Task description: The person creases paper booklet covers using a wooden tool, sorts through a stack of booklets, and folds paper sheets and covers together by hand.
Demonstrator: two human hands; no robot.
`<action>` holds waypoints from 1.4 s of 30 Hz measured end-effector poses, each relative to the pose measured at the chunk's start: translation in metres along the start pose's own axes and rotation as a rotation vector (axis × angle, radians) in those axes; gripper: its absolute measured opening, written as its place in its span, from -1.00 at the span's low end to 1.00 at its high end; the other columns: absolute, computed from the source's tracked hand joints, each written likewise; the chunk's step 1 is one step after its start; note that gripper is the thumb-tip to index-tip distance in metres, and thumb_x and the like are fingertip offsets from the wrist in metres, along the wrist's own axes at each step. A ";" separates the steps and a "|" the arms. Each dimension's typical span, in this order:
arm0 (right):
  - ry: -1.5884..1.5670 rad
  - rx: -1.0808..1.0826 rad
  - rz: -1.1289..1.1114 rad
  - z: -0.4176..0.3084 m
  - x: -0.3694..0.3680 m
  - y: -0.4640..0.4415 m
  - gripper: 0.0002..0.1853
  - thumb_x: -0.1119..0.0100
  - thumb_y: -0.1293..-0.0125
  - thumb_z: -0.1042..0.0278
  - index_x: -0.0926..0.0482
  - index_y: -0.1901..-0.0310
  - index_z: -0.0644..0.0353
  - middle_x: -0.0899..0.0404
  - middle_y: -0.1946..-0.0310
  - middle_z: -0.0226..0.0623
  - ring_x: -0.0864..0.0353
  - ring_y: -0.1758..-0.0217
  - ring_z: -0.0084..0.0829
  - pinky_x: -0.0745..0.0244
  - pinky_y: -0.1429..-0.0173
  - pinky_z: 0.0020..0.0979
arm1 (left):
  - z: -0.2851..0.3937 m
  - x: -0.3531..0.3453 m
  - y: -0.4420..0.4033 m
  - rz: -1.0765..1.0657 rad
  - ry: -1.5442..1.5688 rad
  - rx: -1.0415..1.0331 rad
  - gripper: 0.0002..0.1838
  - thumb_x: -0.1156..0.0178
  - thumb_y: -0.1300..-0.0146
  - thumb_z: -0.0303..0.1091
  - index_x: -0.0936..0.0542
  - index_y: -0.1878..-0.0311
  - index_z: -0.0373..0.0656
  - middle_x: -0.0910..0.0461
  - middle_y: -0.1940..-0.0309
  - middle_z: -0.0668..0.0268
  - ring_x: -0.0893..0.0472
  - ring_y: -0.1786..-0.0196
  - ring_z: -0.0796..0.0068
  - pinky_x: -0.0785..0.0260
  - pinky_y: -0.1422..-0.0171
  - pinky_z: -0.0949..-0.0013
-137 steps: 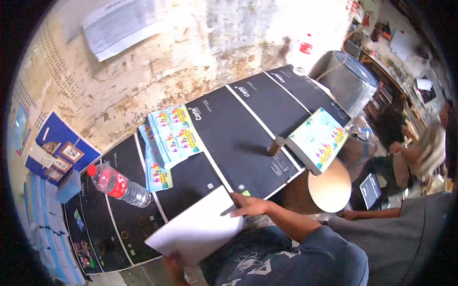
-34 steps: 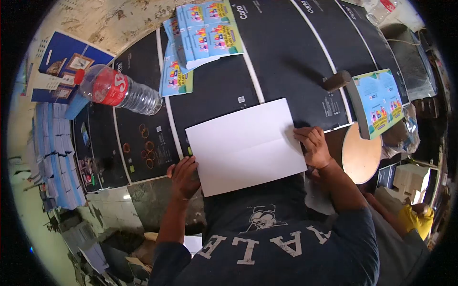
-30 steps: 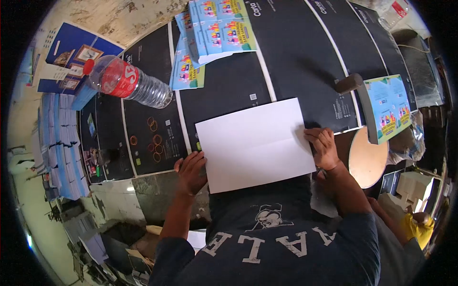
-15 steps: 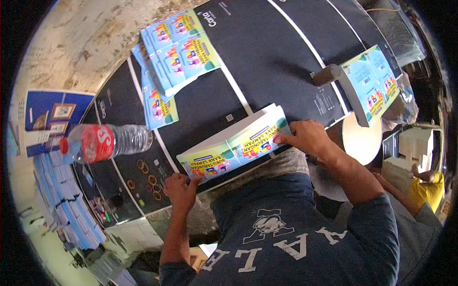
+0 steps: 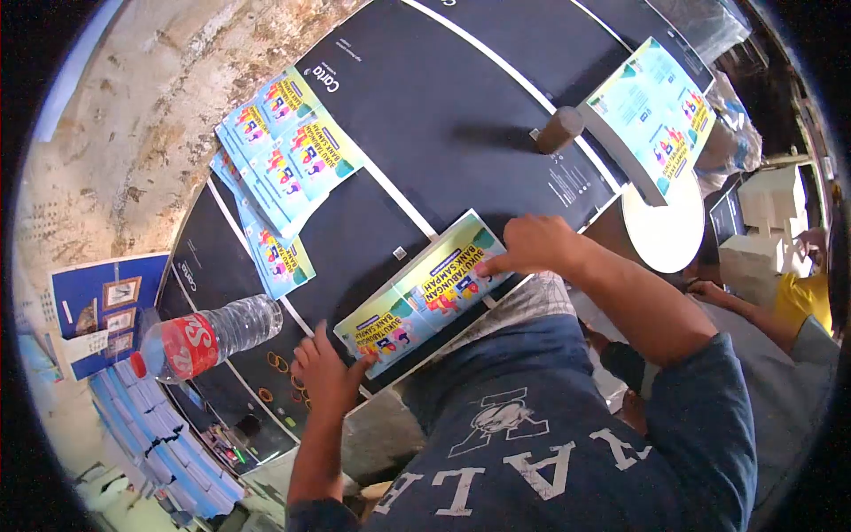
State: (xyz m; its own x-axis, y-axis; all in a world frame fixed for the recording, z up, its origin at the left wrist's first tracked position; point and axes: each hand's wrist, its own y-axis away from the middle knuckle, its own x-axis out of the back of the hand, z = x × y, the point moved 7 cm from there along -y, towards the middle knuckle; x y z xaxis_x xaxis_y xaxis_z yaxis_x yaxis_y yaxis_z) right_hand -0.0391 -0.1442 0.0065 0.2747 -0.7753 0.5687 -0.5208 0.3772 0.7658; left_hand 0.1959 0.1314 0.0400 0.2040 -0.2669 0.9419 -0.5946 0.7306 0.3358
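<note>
A folded printed sheet [image 5: 424, 297], yellow, green and blue, lies at the front edge of the black table [image 5: 443, 115]. My left hand [image 5: 330, 368] is at its left end, thumb on the printed face and fingers spread. At the right end my right hand [image 5: 532, 248] grips the sheet, thumb on top and fingers bent behind the far edge. Beyond, a pile of similar printed sheets [image 5: 288, 151] rests on the table near the wall. On the right, a thick stack of printed sheets [image 5: 651, 115] stands beside a dark cylindrical object [image 5: 560, 130].
A plastic bottle with a red label [image 5: 213, 339] lies on the left, with rubber bands [image 5: 277, 362] near it. A blue board [image 5: 111, 310] and piled papers [image 5: 160, 434] are at far left. A round stool top [image 5: 663, 222] and people's arms [image 5: 753, 310] are at right.
The white sheet has been folded over, so its printed side now shows, and the fold lies flatter. Both hands have moved from its side edges to the folded strip. The view has turned.
</note>
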 end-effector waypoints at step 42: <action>-0.216 -0.221 0.037 0.013 -0.007 -0.019 -0.26 -0.42 0.22 -0.52 -0.65 0.68 0.21 -0.57 0.71 -0.34 -0.67 0.53 -0.34 -0.55 0.35 -0.29 | 0.127 0.002 -0.053 -0.482 -0.273 -1.331 0.51 -0.69 0.59 -0.18 -0.01 -0.59 0.02 -0.03 -0.58 0.26 -0.05 -0.61 0.21 -0.05 -0.62 0.11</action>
State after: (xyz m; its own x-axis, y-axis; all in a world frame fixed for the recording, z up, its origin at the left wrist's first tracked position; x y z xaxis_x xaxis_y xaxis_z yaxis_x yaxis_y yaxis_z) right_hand -0.0420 -0.1524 -0.0158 0.0679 -0.8399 0.5384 -0.3324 0.4898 0.8060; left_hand 0.1294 0.0125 0.0232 -0.0708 -0.6504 0.7563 0.6727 0.5287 0.5176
